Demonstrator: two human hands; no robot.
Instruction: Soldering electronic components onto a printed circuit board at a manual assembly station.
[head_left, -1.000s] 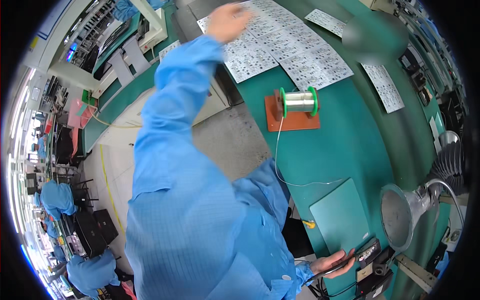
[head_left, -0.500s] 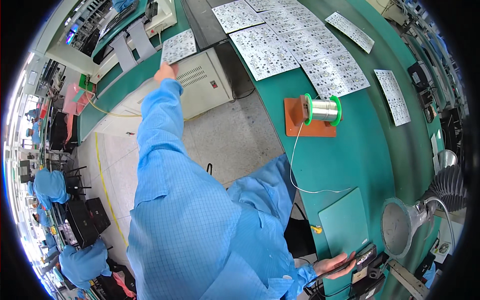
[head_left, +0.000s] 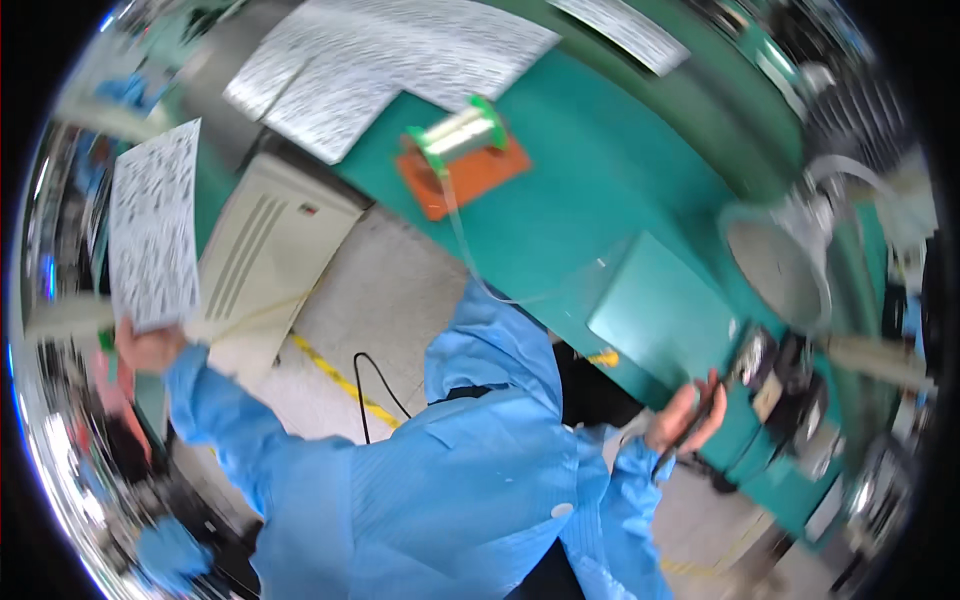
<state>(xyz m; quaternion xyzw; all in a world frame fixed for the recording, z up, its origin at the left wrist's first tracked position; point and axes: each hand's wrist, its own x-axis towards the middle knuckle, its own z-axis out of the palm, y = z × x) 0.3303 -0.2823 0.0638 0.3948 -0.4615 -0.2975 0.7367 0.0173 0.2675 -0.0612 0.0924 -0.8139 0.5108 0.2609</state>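
My left hand (head_left: 150, 348) is closed on the near edge of a white circuit board panel (head_left: 155, 225), held up at the left beside a beige metal cabinet. At the right, over the bench edge, my right hand (head_left: 686, 415) is wrapped round a slim black soldering iron (head_left: 663, 463). The iron's front end points toward a sponge-like holder (head_left: 752, 358) on the bench; motion blur hides its tip. A spool of solder wire (head_left: 460, 135) with green flanges sits on an orange-brown stand (head_left: 475, 185), its loose wire trailing toward a green flat sheet (head_left: 660, 305).
More white circuit board panels (head_left: 420, 55) cover the far part of the green bench, and one strip (head_left: 625, 32) lies farther back. A grey extraction funnel (head_left: 782, 268) stands at the right. The beige cabinet (head_left: 265, 250) is at the left beside the floor.
The view has turned and blurred. My left hand has brought the circuit board panel nearer, away from the far left bench. The right hand keeps the soldering iron, now raised off the bench.
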